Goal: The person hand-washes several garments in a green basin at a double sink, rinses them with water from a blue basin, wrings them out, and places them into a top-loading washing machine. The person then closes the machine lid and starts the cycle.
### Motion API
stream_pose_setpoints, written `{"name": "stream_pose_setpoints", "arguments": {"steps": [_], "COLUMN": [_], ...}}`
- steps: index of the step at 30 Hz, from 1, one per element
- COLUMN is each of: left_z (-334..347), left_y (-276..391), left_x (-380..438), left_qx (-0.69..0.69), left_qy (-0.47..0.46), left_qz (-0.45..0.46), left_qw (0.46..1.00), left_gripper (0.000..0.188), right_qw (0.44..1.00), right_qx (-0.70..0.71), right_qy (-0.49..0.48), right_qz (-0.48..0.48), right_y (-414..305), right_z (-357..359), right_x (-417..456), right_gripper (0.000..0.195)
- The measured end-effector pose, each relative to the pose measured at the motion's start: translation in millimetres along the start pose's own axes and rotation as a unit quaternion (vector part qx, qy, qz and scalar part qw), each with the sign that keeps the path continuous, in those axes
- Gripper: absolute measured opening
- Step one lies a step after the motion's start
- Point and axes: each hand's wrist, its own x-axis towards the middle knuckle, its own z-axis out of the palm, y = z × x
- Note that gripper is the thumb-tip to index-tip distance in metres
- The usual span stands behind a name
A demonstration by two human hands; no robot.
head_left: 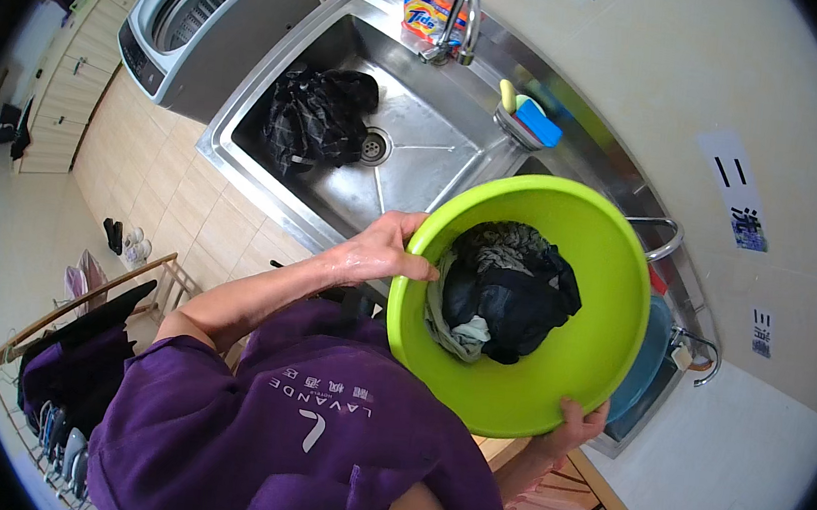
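Note:
Both my hands grip the rim of a lime-green plastic basin (606,287) in front of my body. My left hand (383,253) looks wet and has its thumb inside the rim. At the far lower side of the rim is my right hand (572,424), its fingers partly hidden beneath the basin. Wet dark and grey clothes (514,293) lie bunched inside. To the left, a black checked garment (318,120) is heaped in the stainless steel sink (424,154), beside the drain (373,148).
A top-loading washing machine (202,26) stands left of the sink. Along the back are a Tide bag (429,18), a faucet (465,23) and a dish with brushes or sponges (529,120). A blue basin (647,363) sits at right; a clothes rack (76,306) is lower left.

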Motion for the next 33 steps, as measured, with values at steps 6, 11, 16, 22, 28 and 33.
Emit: {"name": "stream_pose_setpoints", "arguments": {"steps": [6,11,16,22,28,33], "left_z": [-33,-85,-144,-189,-226,-252], "left_y": [35,17,5,7,-25,-48], "left_x": [-68,-100,-98,-80,-42,-7], "left_qx": [-0.050,-0.054,-0.031,-0.047,-0.029,0.031], "left_qy": [0.091,0.214,0.291,0.309,0.319,0.314], "left_qz": [0.046,0.090,0.125,0.129,0.097,0.042], "left_qw": [0.994,0.971,0.948,0.941,0.942,0.948], "left_gripper": [0.060,0.059,0.047,0.048,0.043,0.038], "right_qw": [0.998,0.989,0.977,0.960,0.958,0.956], "right_qx": [-0.019,-0.018,0.003,-0.020,-0.065,-0.095], "right_qy": [-0.055,-0.143,-0.212,-0.277,-0.279,-0.265], "right_qz": [-0.022,-0.019,-0.028,-0.029,0.011,0.076], "right_y": [-57,-51,-20,6,83,151], "right_z": [64,135,206,262,278,286], "right_x": [-4,-4,2,33,48,64], "right_gripper": [0.039,0.036,0.033,0.024,0.020,0.021]}}
